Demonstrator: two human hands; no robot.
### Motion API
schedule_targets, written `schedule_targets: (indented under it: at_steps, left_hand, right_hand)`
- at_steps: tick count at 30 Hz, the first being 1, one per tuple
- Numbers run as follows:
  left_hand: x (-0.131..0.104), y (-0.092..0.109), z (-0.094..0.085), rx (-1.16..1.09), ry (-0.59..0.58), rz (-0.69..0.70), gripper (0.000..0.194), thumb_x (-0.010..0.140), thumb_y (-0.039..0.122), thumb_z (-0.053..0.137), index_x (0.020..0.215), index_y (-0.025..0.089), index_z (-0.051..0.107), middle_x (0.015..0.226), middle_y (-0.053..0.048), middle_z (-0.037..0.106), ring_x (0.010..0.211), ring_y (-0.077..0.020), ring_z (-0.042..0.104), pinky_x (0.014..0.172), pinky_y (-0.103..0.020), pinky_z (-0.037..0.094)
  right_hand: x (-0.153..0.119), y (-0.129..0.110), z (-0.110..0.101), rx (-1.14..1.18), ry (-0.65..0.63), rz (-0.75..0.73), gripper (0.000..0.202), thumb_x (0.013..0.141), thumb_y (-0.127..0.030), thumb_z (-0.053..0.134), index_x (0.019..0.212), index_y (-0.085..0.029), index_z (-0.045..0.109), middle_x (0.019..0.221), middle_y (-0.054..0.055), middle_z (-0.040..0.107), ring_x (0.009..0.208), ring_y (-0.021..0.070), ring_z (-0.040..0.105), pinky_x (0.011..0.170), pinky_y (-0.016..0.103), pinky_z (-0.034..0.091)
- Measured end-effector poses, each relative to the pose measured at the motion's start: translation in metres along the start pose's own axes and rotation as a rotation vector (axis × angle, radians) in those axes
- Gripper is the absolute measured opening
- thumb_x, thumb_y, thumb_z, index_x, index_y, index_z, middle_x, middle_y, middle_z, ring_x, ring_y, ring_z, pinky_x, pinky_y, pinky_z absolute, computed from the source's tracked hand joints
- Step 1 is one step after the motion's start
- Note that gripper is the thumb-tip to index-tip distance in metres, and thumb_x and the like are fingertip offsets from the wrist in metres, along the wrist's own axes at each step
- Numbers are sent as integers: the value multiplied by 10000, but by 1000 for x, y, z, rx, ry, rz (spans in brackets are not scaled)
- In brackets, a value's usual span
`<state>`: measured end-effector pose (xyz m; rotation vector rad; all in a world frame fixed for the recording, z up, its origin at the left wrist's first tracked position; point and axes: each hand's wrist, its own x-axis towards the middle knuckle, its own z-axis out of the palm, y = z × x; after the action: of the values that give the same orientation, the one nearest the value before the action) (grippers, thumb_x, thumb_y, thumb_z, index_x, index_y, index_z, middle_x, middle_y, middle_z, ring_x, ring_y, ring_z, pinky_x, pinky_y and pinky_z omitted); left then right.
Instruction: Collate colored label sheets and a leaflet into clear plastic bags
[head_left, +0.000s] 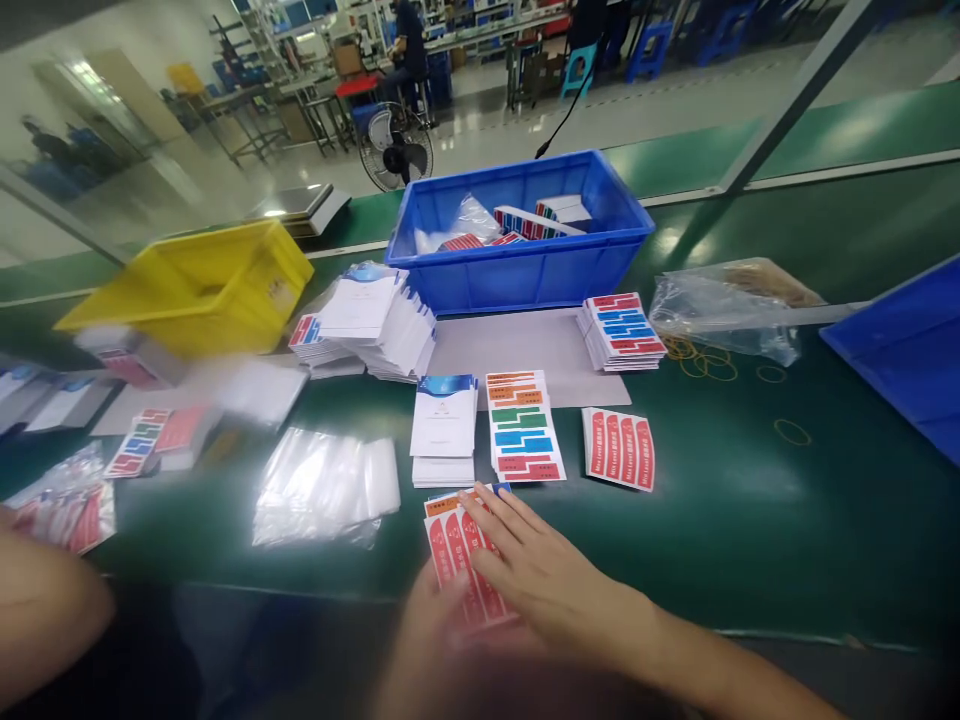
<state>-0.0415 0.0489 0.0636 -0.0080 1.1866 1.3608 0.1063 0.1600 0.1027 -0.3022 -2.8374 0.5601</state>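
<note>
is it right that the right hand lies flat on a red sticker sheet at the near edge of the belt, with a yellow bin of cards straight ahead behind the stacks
Not quite. In the head view the bin straight ahead behind the stacks is blue, not yellow; the yellow bin sits off to the left. The rest holds: the right hand lies flat on a red sticker sheet at the near edge of the belt.

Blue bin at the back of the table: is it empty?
No, the blue bin holds several red-and-blue sticker sheets and a clear plastic bag.
</note>
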Motion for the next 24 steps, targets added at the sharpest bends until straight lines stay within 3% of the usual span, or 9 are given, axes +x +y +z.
schedule_targets:
  at_steps: [4,7,9,12,15,17,19,21,24]
  left_hand:
    - [-15,29,-9,468,-75,176,306,814,276,638,1101,184,690,1106,-85,719,1044,-316,651,949,-428,500]
    - [-23,56,-14,872,-184,337,333,881,271,538,1195,223,639,1202,-71,677,1100,-256,621,990,-360,470]
    - [-23,67,-13,1271,-264,447,386,926,230,410,1279,260,565,1262,-56,642,1134,-228,602,997,-368,465]
    - [-15,69,-7,1679,-251,427,405,911,151,373,1258,232,563,1179,-78,673,1064,-256,633,918,-423,509]
    - [-7,67,-4,1823,-249,402,330,905,140,390,1126,217,623,1043,-64,702,957,-266,658,816,-423,534]
    - [-4,70,-11,1737,-267,465,235,901,197,463,1031,241,653,992,-27,710,922,-230,657,811,-380,531]
    - [1,81,-27,1552,-161,554,183,857,293,577,1015,256,661,1017,-10,712,961,-202,644,866,-343,512]
    - [10,99,-51,1406,120,652,277,817,392,621,1040,230,651,1059,-36,703,1002,-206,630,911,-346,487]
    - [31,130,-90,1443,570,691,405,842,471,535,1086,156,605,1051,-105,666,944,-251,618,851,-404,478]
  right_hand:
    - [0,-9,13,97,175,102,396,857,-454,620,1075,-132,544,1529,241,247,1436,358,164,1122,545,302]
    - [-2,-7,12,269,338,189,352,890,-289,597,1194,-169,464,1495,199,345,1416,279,276,1104,465,373]
    - [1,-2,19,423,344,239,483,878,-251,608,1306,-195,390,1468,166,402,1378,247,363,1083,426,413]
    - [14,5,45,636,259,339,614,852,-232,624,1398,-227,344,1430,121,468,1323,243,447,1067,429,434]
    - [27,8,72,801,243,390,467,862,-233,609,1313,-232,486,1313,86,588,1242,238,535,1048,417,452]
    - [31,9,82,890,252,378,236,892,-262,590,1122,-232,628,1174,62,675,1143,228,609,1000,381,488]
    - [33,10,83,962,251,369,135,919,-282,564,957,-230,683,1043,44,719,1021,210,665,923,339,524]
    - [32,12,80,1019,271,376,150,936,-281,544,914,-230,683,984,34,727,949,192,684,864,305,539]
    - [32,18,77,1074,274,387,131,934,-279,552,930,-233,675,1007,36,728,1013,200,673,894,296,527]
